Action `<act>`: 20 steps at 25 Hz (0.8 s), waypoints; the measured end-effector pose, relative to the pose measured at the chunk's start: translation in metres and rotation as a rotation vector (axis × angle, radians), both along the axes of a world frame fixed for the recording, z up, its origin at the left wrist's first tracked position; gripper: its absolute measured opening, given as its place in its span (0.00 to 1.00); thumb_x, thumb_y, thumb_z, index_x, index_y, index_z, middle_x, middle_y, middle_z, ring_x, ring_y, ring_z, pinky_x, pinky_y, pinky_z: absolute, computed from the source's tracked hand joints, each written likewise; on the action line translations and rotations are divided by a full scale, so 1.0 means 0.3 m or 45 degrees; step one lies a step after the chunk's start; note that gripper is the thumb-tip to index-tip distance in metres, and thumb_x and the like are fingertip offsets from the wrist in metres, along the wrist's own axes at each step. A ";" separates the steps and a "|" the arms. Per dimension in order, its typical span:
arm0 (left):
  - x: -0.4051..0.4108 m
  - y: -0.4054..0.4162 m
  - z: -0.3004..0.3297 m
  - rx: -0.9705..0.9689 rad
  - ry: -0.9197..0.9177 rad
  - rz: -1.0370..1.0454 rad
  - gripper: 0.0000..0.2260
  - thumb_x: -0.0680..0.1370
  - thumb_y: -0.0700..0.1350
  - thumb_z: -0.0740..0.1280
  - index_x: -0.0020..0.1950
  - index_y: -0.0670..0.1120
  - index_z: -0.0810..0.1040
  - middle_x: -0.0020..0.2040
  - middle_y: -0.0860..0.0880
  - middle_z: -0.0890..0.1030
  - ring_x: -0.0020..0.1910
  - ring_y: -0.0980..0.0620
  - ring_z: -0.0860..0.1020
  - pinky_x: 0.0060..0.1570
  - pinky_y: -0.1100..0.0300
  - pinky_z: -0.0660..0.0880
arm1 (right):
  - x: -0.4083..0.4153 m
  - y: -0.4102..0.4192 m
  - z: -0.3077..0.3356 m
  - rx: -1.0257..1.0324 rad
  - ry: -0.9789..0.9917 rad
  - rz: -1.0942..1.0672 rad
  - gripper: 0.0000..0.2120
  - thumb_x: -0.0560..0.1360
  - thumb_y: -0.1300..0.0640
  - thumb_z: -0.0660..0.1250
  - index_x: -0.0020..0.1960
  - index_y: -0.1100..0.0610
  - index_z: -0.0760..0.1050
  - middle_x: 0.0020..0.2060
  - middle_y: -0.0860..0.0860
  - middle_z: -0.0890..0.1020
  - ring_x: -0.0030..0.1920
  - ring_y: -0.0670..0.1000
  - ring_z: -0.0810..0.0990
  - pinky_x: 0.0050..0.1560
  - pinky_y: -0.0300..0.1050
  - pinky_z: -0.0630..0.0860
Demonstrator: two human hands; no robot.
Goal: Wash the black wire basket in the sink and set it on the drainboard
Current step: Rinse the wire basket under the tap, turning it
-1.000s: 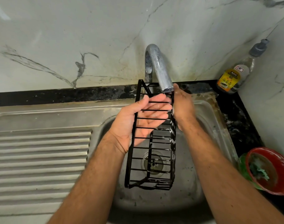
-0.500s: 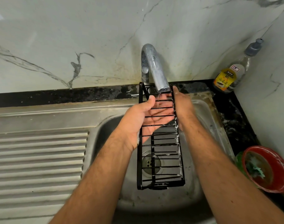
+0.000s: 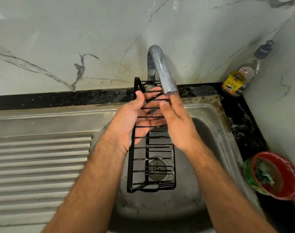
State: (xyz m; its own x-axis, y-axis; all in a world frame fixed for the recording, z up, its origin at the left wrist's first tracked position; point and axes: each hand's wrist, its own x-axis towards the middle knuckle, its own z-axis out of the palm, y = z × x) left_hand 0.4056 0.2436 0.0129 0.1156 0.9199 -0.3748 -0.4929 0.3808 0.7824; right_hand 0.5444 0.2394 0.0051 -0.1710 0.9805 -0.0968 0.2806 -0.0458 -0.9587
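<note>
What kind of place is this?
Likely a home kitchen: stainless sink with ribbed drainboard, curved tap over a black wire basket, dishwash gel bottle in the corner.

Left hand [image 3: 135, 121] and right hand [image 3: 180, 126], close together
</note>
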 end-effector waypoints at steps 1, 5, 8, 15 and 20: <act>0.002 -0.006 -0.001 -0.005 -0.011 0.000 0.22 0.86 0.56 0.51 0.61 0.46 0.80 0.55 0.45 0.86 0.52 0.45 0.85 0.47 0.49 0.84 | 0.003 -0.009 0.013 0.012 -0.088 0.051 0.30 0.83 0.45 0.55 0.82 0.43 0.47 0.80 0.46 0.59 0.79 0.47 0.58 0.79 0.54 0.58; 0.040 -0.018 0.006 -0.093 0.061 0.026 0.22 0.85 0.59 0.53 0.53 0.49 0.83 0.44 0.49 0.87 0.38 0.53 0.85 0.32 0.62 0.80 | -0.007 -0.028 0.061 0.215 -0.571 0.172 0.30 0.83 0.58 0.56 0.82 0.51 0.48 0.82 0.51 0.47 0.78 0.54 0.61 0.76 0.47 0.62; 0.055 -0.020 -0.011 -0.184 0.075 0.079 0.22 0.84 0.61 0.56 0.59 0.48 0.83 0.50 0.49 0.87 0.45 0.54 0.86 0.41 0.60 0.81 | -0.053 -0.068 0.068 0.412 -1.048 0.292 0.28 0.85 0.53 0.49 0.82 0.57 0.45 0.82 0.53 0.44 0.81 0.54 0.43 0.81 0.51 0.45; 0.063 -0.032 -0.021 -0.224 -0.047 0.358 0.23 0.84 0.59 0.55 0.62 0.45 0.83 0.56 0.45 0.86 0.50 0.49 0.86 0.49 0.55 0.83 | 0.044 0.003 -0.011 0.594 -0.616 0.557 0.21 0.84 0.57 0.60 0.76 0.54 0.67 0.76 0.48 0.66 0.79 0.44 0.57 0.79 0.42 0.51; 0.065 -0.020 -0.039 -0.152 0.001 0.406 0.26 0.85 0.59 0.51 0.64 0.43 0.81 0.59 0.45 0.85 0.58 0.48 0.84 0.55 0.56 0.82 | 0.104 -0.071 -0.059 0.552 -0.502 0.213 0.21 0.81 0.54 0.66 0.73 0.51 0.71 0.72 0.45 0.71 0.72 0.45 0.71 0.73 0.48 0.69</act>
State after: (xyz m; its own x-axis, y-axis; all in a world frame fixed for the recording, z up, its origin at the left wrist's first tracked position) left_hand 0.4250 0.2376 0.0011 -0.1710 0.8592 -0.4822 -0.6015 0.2966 0.7418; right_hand 0.5755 0.2180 -0.0126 -0.3586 0.9077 0.2177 0.5881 0.4008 -0.7025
